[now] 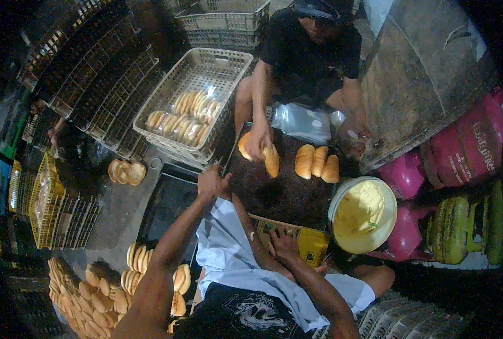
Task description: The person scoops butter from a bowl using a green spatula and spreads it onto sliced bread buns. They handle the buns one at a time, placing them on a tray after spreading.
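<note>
My left hand [212, 183] is at the left side of a dark tray [272, 199], its fingers curled. A thin straight edge runs up from it along the tray; whether the hand grips this is unclear. My right hand [283, 245] lies spread at the tray's near side, over a yellow printed box [312, 245]. Three golden bread rolls [318, 162] lie together on the right of the tray. A co-worker's hand [260, 136] is on more rolls [271, 161] at the left. A white bucket of pale yellow cream [372, 203] stands right of the tray.
A plastic crate [196, 55] with bagged buns [183, 120] stands at upper left. Many loose buns [86, 301] are piled at lower left, near a black tray [166, 203]. Pink gas cylinders [463, 148] and green ones [448, 231] stand at right. A co-worker [310, 55] sits opposite.
</note>
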Available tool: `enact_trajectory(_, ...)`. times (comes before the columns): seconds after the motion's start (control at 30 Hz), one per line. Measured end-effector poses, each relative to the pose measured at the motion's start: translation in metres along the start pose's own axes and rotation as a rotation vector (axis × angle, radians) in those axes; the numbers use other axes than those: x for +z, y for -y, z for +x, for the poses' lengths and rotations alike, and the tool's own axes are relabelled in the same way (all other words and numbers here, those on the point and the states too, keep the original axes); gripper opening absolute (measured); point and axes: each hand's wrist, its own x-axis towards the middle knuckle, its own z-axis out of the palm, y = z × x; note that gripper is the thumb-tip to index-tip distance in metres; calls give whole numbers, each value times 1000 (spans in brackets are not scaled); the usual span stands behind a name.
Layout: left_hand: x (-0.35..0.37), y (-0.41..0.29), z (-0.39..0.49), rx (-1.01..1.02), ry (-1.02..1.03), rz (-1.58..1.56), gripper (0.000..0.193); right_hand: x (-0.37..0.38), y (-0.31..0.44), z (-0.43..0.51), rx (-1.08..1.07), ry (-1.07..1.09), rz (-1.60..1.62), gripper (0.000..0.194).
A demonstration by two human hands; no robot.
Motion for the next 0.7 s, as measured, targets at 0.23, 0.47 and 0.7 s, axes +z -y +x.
enact_trajectory(0.23, 1, 0, 1, -31, 31, 1, 51, 13, -7, 0, -45, -57, 13, 47)
enact_trajectory(0.47, 4, 2, 2, -64, 20, -7, 52, 16, -8, 1, -10, -15, 34, 49)
enact_trajectory(0.7, 8, 4, 2, -24, -5, 16, 45, 10, -7, 1, -33, -40, -7, 47)
